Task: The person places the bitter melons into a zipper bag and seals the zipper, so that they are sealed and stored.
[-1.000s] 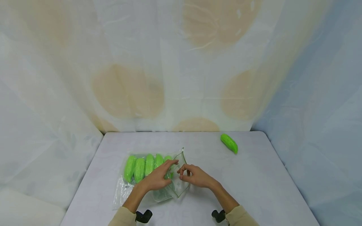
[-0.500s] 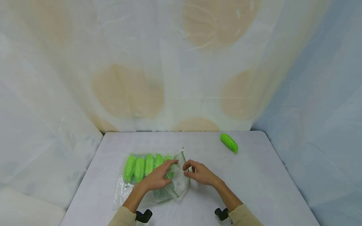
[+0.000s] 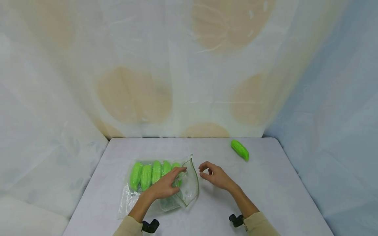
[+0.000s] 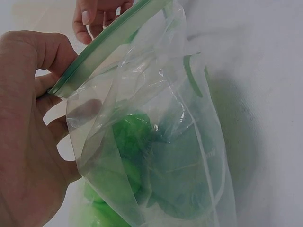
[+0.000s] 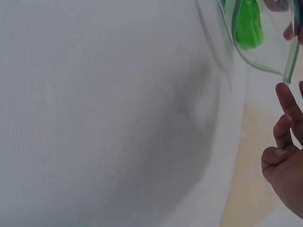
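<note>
A clear zip-lock bag [image 3: 190, 189] with a green closure strip lies on the table, its mouth spread and facing right. Several bright green, cucumber-shaped vegetables [image 3: 146, 177] sit in a row inside its left part. My left hand [image 3: 163, 187] grips the bag near the mouth; in the left wrist view its fingers [image 4: 61, 52] are bent at the strip. Just right of the mouth, my right hand [image 3: 218, 177] hovers with loosely bent fingers and holds nothing. One more green vegetable [image 3: 240, 150] lies loose at the back right of the table.
The white-covered table [image 3: 260, 196] ends at a patterned curtain [image 3: 189, 98] behind it. Pale sheets [image 3: 333, 131] also hang at both sides. A small black wrist mount [image 3: 236, 220] shows at each sleeve.
My right hand has come off the bag's mouth and moved right and slightly away from me. The mouth gapes wider. My left hand has stayed in place.
</note>
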`<action>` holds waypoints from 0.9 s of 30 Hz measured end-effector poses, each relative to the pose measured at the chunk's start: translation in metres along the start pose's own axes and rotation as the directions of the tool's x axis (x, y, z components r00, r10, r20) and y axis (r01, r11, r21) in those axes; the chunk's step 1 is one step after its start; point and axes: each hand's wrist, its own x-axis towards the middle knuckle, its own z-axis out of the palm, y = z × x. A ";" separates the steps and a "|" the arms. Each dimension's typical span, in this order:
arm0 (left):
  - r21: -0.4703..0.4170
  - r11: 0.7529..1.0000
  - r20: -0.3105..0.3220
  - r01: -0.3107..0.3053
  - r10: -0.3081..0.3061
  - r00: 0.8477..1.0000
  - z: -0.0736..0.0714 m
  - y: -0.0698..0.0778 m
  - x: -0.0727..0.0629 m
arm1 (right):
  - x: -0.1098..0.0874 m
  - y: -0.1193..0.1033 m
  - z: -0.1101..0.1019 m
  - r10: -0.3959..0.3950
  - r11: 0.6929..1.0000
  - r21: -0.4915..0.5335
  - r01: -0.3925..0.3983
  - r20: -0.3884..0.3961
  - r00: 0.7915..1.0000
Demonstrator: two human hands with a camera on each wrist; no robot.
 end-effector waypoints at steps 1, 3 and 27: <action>0.002 1.000 0.000 -0.001 0.001 1.000 0.000 0.000 0.000 | 0.000 0.001 -0.003 0.000 1.000 -0.007 0.000 -0.015 1.000; 0.009 1.000 -0.001 -0.005 0.005 1.000 0.000 -0.001 0.000 | 0.000 0.004 -0.008 0.006 1.000 -0.012 -0.007 -0.042 0.999; 0.019 0.998 -0.026 -0.056 0.057 0.998 0.002 0.000 0.000 | 0.008 0.070 -0.076 0.184 0.980 -0.030 -0.195 -0.215 0.959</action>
